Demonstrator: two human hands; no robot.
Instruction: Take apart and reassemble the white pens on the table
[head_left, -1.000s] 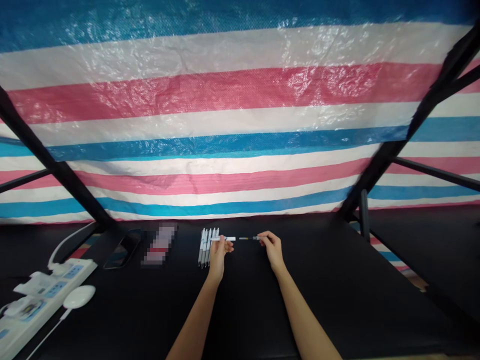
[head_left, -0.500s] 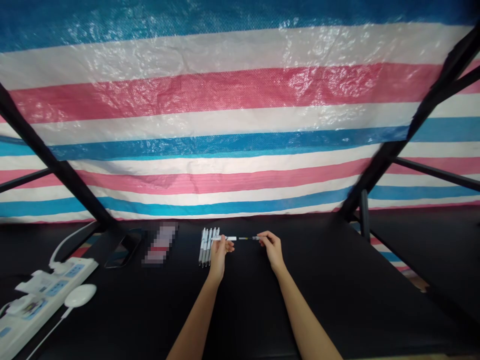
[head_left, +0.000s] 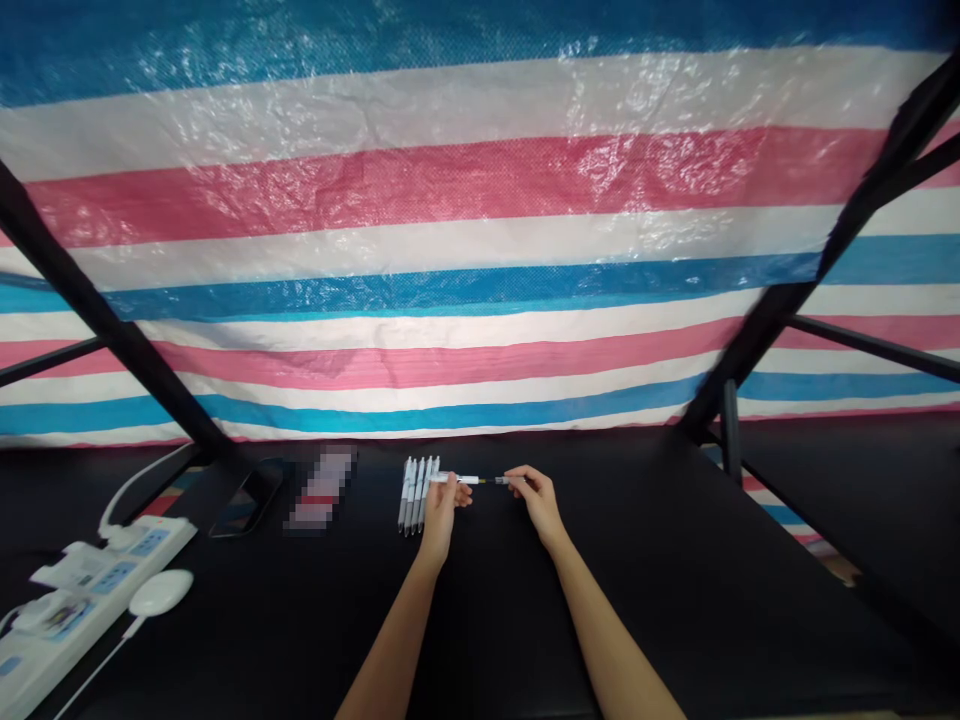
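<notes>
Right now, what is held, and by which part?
The left hand holds a white pen barrel near its middle; the right hand pinches a grey pen grip by its right end.

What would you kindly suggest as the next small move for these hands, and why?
I'd probably ease the right hand toward the left hand: the white pen barrel and the grey pen part they hold lie roughly in line, with a short stretch of thin refill showing between.
</notes>
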